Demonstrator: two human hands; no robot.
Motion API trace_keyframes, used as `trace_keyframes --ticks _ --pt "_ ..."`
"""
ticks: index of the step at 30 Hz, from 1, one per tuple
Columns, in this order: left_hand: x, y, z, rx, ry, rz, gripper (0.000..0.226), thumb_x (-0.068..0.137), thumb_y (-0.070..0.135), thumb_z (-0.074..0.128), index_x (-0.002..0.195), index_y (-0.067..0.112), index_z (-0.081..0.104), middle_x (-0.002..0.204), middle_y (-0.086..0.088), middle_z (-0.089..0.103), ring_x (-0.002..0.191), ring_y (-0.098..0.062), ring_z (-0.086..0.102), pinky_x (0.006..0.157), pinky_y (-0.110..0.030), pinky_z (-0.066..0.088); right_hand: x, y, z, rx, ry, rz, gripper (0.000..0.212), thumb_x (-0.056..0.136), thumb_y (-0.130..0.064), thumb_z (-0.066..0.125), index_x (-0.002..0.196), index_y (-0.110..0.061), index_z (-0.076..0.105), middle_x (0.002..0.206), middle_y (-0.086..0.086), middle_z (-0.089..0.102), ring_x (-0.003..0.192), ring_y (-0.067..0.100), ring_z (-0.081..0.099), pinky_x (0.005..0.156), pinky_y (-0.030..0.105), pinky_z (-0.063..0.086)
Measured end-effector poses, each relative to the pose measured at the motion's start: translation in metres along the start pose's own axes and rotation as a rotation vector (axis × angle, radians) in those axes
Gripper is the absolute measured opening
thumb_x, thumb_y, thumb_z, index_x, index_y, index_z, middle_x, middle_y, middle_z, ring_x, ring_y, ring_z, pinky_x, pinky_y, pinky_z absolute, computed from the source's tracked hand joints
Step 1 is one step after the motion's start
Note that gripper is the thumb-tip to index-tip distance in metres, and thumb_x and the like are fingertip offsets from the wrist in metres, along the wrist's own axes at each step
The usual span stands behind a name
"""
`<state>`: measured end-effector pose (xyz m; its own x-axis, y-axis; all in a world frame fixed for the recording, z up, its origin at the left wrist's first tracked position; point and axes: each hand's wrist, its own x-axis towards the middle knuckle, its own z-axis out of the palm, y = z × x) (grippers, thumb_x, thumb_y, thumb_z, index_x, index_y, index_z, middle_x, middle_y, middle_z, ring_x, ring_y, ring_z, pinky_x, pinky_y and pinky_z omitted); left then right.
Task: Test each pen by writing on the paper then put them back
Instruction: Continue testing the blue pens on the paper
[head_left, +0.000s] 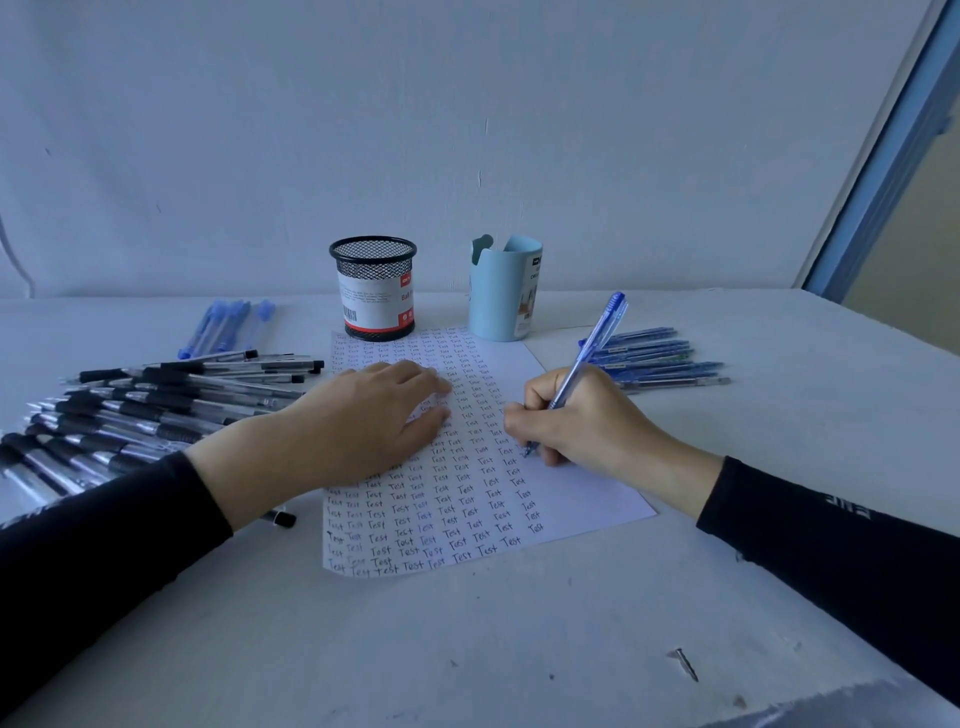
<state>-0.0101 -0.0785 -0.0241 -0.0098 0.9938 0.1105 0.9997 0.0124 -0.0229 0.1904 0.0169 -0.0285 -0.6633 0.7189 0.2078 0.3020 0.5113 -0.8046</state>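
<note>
A white paper (571, 488) lies mid-table, covered with rows of the handwritten word "Test". My left hand (363, 426) rests flat on its upper left part, fingers straight. My right hand (582, 421) grips a blue click pen (597, 343) with its tip touching the paper near the right-hand column. A black mesh pen cup (373, 288) and a light blue pen cup (503, 288) stand behind the paper.
Several black-grip pens (156, 400) lie spread at the left. Several blue capped pens (223, 325) lie behind them. A pile of blue pens (660, 361) lies right of the paper. A dark screw (685, 664) lies near the table's front right.
</note>
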Motion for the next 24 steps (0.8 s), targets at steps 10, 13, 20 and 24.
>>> trace_keyframes --ticks 10,13,20,24 --pt "-0.0007 0.0011 -0.0016 0.001 -0.003 0.001 0.052 0.099 0.054 0.022 0.146 0.036 0.031 0.152 0.013 0.035 0.133 -0.011 0.04 0.104 -0.032 0.038 0.0001 0.001 -0.0019 0.0 0.015 -0.017 0.048 0.083 -0.014 0.07 0.041 -0.018 0.046 0.044 0.004 0.055 0.041 0.012 0.047 0.049 0.017 0.042" --pt "-0.0007 0.001 -0.0016 0.002 -0.002 0.002 0.051 0.099 0.054 0.022 0.147 0.036 0.031 0.152 0.013 0.034 0.133 -0.011 0.04 0.104 -0.031 0.037 0.0004 0.0016 -0.0016 0.012 0.024 -0.022 0.048 0.082 -0.013 0.071 0.041 -0.018 0.046 0.043 0.002 0.054 0.042 0.012 0.049 0.05 0.018 0.044" --pt "-0.0004 0.0009 -0.0007 0.0 -0.003 -0.002 0.052 0.099 0.054 0.021 0.146 0.036 0.031 0.152 0.013 0.034 0.133 -0.01 0.041 0.104 -0.03 0.037 0.0003 0.0018 -0.0018 0.018 0.03 -0.015 0.046 0.081 -0.012 0.07 0.042 -0.017 0.048 0.05 0.012 0.059 0.043 0.014 0.05 0.048 0.019 0.045" --pt "-0.0006 0.0014 -0.0014 0.004 -0.006 -0.008 0.051 0.099 0.054 0.022 0.147 0.036 0.03 0.152 0.013 0.034 0.132 -0.01 0.041 0.102 -0.03 0.037 -0.0001 0.0014 -0.0028 -0.008 0.046 -0.023 0.049 0.082 -0.01 0.07 0.04 -0.017 0.045 0.043 0.0 0.053 0.039 0.011 0.047 0.046 0.015 0.042"
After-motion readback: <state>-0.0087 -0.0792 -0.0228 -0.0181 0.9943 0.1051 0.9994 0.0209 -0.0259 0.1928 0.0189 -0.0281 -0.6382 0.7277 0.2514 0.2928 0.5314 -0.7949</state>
